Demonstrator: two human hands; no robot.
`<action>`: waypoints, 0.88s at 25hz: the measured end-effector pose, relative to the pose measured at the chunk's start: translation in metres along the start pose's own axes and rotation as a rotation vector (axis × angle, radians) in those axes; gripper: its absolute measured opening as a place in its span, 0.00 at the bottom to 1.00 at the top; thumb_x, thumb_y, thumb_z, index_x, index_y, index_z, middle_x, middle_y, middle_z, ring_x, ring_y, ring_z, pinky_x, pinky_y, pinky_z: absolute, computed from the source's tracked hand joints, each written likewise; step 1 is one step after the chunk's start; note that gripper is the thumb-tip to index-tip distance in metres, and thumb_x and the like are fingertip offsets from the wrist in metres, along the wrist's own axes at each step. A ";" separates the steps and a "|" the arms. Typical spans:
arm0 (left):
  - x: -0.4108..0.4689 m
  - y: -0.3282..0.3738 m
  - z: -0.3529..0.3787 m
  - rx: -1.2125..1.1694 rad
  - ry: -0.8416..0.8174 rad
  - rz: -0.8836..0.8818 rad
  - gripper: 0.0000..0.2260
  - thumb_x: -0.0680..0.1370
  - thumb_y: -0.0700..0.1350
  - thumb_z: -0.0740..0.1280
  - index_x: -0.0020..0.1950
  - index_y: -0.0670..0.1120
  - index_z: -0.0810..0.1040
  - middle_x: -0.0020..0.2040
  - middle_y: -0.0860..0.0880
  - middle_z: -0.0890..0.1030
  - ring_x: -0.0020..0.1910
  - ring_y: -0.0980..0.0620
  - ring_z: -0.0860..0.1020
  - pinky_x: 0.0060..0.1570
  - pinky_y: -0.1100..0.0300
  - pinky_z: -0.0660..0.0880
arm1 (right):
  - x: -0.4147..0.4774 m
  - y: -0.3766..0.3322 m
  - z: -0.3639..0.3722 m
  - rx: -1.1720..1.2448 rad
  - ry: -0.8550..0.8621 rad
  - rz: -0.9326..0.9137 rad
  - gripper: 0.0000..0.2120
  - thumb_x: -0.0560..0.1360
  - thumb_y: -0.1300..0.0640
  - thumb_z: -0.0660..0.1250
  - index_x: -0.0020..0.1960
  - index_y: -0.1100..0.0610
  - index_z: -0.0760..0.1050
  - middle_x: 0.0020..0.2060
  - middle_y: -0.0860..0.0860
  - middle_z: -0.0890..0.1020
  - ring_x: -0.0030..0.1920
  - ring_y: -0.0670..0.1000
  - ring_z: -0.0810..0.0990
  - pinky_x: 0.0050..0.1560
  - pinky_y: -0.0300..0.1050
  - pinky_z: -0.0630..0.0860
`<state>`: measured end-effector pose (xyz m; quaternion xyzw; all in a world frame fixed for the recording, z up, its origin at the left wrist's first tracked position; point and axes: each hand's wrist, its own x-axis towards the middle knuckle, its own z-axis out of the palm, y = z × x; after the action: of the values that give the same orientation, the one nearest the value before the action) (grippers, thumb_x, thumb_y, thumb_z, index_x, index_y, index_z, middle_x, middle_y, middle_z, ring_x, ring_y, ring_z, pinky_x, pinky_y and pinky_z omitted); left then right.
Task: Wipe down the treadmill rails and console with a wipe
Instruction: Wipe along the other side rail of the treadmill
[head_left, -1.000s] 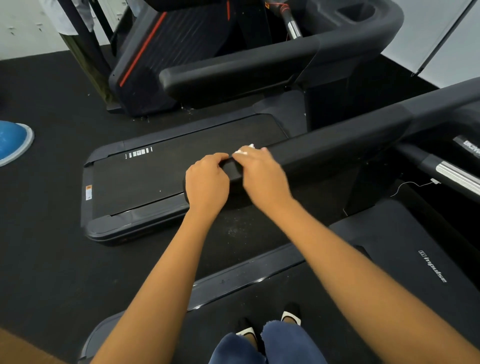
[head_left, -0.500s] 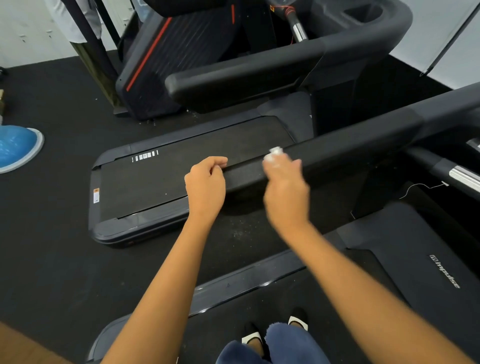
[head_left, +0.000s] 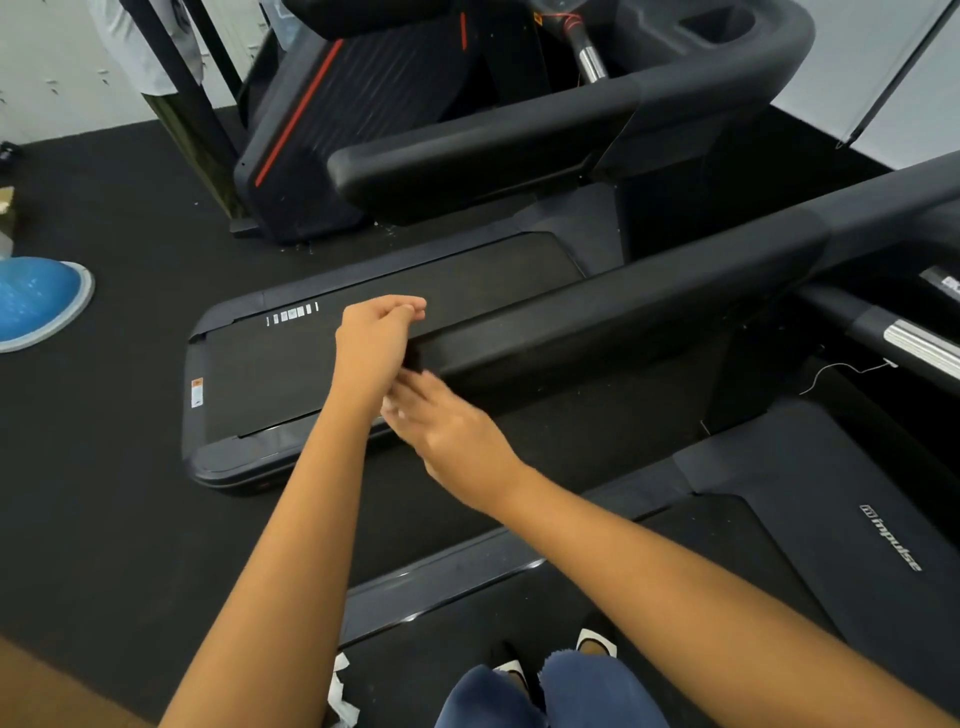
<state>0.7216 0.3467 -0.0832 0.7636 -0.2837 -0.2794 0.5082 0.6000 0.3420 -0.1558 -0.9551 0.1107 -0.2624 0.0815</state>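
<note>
The near treadmill's black side rail (head_left: 597, 317) runs from the right down to its end at the centre. My left hand (head_left: 376, 338) is at that end, with its fingers curled over the top edge of the rail. Just below the rail end, my right hand (head_left: 449, 428) is blurred and stretches its fingers out towards my left wrist. A pale speck at its fingertips may be the wipe, which is otherwise hidden. The console is out of view to the right.
A second treadmill (head_left: 363, 332) lies alongside on the left, its own rail (head_left: 483, 156) further back. A blue half-ball (head_left: 36, 301) sits on the black floor at far left. Crumpled white wipes (head_left: 340, 691) lie by my feet. A person stands at top left.
My right hand has slid back from the top of the rail to below the rail's end, beside my left wrist. The white wipe seen at its fingertips is now almost hidden. My left hand stays put.
</note>
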 end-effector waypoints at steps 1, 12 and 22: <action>-0.001 0.000 0.001 0.059 -0.013 0.013 0.11 0.78 0.43 0.61 0.48 0.52 0.83 0.51 0.54 0.83 0.56 0.56 0.78 0.58 0.63 0.70 | -0.005 0.002 0.002 -0.041 0.046 -0.048 0.17 0.75 0.69 0.56 0.59 0.66 0.78 0.60 0.60 0.79 0.64 0.60 0.76 0.69 0.54 0.68; -0.008 0.017 0.051 0.467 -0.031 0.230 0.13 0.80 0.44 0.59 0.59 0.49 0.80 0.43 0.50 0.83 0.30 0.57 0.74 0.35 0.63 0.70 | -0.037 0.106 -0.070 -0.234 0.261 0.400 0.18 0.71 0.66 0.58 0.56 0.59 0.79 0.57 0.55 0.80 0.58 0.60 0.77 0.65 0.58 0.65; -0.021 0.014 0.122 0.813 -0.076 0.492 0.19 0.81 0.45 0.55 0.73 0.45 0.68 0.70 0.48 0.71 0.69 0.49 0.68 0.71 0.48 0.60 | -0.043 0.107 -0.076 -0.109 0.169 0.441 0.13 0.78 0.65 0.60 0.60 0.60 0.77 0.57 0.53 0.80 0.57 0.53 0.78 0.59 0.45 0.76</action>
<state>0.6178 0.2815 -0.1069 0.8000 -0.5608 -0.0450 0.2083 0.5069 0.2421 -0.1352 -0.8855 0.3370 -0.3107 0.0756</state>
